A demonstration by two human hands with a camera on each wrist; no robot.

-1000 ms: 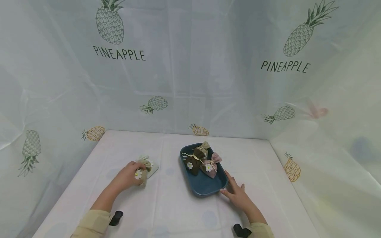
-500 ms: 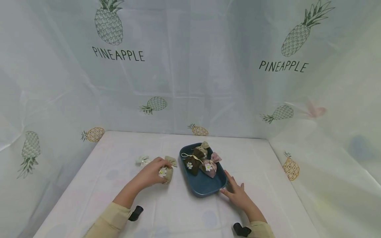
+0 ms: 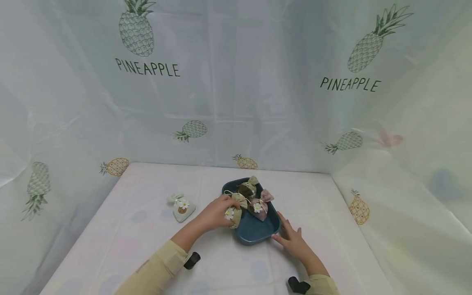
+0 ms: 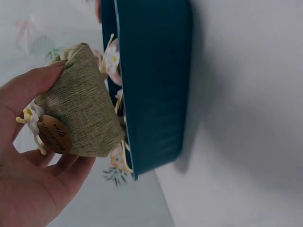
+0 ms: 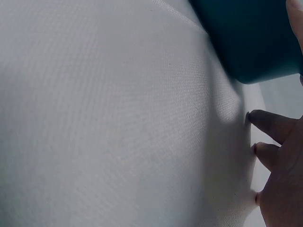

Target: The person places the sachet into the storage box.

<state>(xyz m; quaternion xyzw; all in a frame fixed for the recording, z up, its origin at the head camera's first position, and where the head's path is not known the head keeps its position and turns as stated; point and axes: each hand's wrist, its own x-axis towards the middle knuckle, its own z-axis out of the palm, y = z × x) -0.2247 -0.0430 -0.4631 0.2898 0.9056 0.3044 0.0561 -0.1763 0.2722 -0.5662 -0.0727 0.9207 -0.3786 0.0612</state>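
Observation:
My left hand [image 3: 218, 214] grips a small beige cloth sachet [image 4: 83, 101] with a white flower and a round brown tag, over the left rim of a dark blue tray [image 3: 254, 233]. In the left wrist view the sachet overlaps the tray's wall from above. Inside the tray lie a pink sachet [image 3: 262, 205] with a flower and another beige sachet [image 3: 251, 185] at the far end; a dark brown one is mostly hidden behind my left hand. At the tray's near right corner rests my right hand [image 3: 293, 241], fingers spread and fairly straight along its side.
A pale green-white sachet [image 3: 184, 209] with a flower lies on the white tablecloth [image 3: 147, 229], left of the tray. Behind the table hangs a pineapple-print sheet [image 3: 258, 90], with more of it along both sides.
My left hand has carried the beige sachet rightward from beside the pale sachet to over the tray, uncovering the pale one. The right hand and tray have stayed in place.

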